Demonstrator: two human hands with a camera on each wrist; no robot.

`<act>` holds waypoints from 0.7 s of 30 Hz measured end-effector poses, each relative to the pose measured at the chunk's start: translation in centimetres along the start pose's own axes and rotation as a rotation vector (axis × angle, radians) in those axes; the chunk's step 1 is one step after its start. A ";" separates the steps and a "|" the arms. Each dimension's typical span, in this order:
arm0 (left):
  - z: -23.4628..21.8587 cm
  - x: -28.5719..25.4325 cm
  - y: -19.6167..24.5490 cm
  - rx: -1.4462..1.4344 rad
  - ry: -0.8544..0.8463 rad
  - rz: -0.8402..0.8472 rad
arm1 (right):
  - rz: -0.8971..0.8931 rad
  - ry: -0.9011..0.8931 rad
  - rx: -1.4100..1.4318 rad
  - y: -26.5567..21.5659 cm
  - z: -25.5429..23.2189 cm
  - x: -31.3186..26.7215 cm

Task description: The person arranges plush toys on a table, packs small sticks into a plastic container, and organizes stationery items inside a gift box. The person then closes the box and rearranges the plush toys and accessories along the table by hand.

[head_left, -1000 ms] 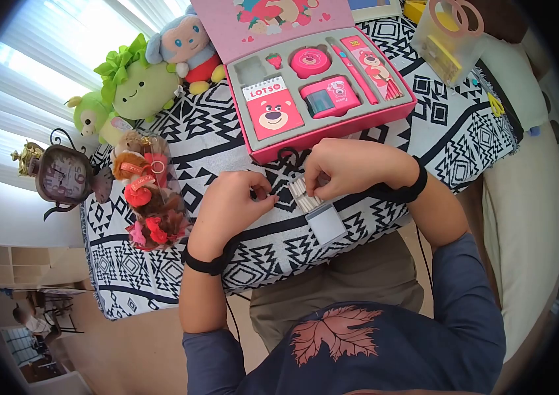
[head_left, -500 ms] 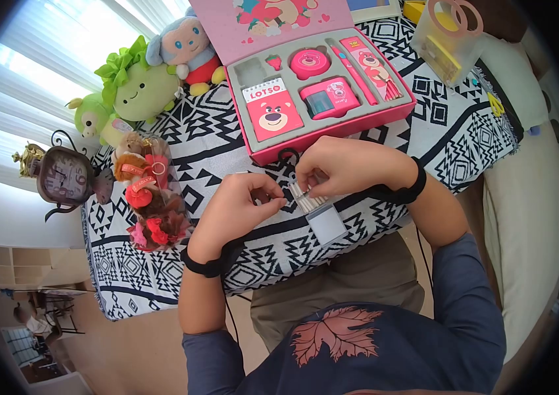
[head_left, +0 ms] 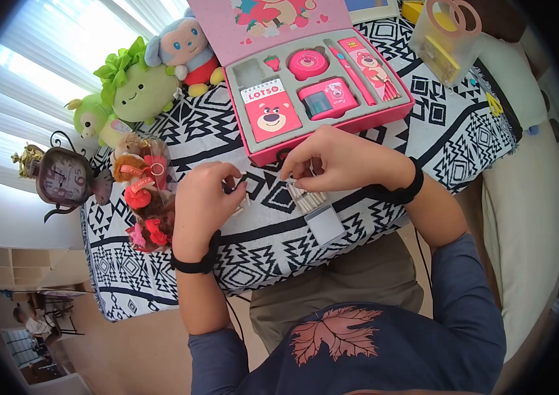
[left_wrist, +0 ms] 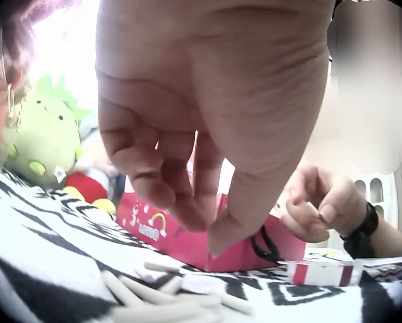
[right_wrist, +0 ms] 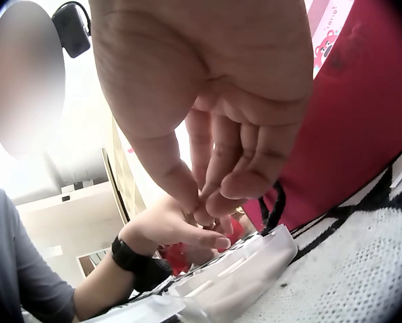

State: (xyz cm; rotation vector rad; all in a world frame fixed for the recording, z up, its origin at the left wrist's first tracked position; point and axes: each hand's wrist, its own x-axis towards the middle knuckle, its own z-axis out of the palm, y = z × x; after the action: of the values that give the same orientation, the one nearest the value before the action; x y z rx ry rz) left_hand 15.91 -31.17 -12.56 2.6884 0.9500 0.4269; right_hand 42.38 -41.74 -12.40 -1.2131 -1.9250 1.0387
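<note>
Short white sticks (head_left: 314,197) lie side by side in a small clear plastic box (head_left: 325,225) with its lid flipped open. Over the box is my right hand (head_left: 348,161), its thumb and fingertips pinching a small white stick (left_wrist: 313,209). To the left, my left hand (head_left: 202,201) hovers low over the cloth with loosely bent fingers (left_wrist: 194,219) and nothing visible between them. Below it a loose pile of white sticks (left_wrist: 154,293) lies on the cloth, mostly hidden by the hand in the head view.
A pink gift box (head_left: 269,155) of stationery stands open behind the hands. Plush toys (head_left: 144,89), a clock (head_left: 63,174) and a clear bag of small dolls (head_left: 148,217) are at the left. A translucent bag (head_left: 440,56) and yellow scissors (head_left: 494,104) lie right.
My left hand has moved left, away from the plastic box, and white sticks now show beside it. My right hand has shifted slightly left and up, above the box.
</note>
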 end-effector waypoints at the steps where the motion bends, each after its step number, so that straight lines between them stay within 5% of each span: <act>1: -0.1 -0.1 -0.3 0.000 0.000 -0.003 | 0.000 0.020 -0.002 0.1 0.1 -0.1; 9: 0.1 -0.1 -0.3 -0.129 -0.272 -0.006 | 0.037 -0.088 -0.242 0.4 0.0 -0.2; 21: 0.1 -0.2 -0.2 -0.180 -0.317 -0.050 | 0.004 -0.073 -0.376 0.6 0.1 -0.1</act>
State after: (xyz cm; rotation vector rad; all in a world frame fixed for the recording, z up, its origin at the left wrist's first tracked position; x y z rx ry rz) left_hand 15.73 -31.14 -12.76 2.4663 0.8394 0.0663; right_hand 42.57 -41.74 -13.00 -1.3948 -2.2450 0.7504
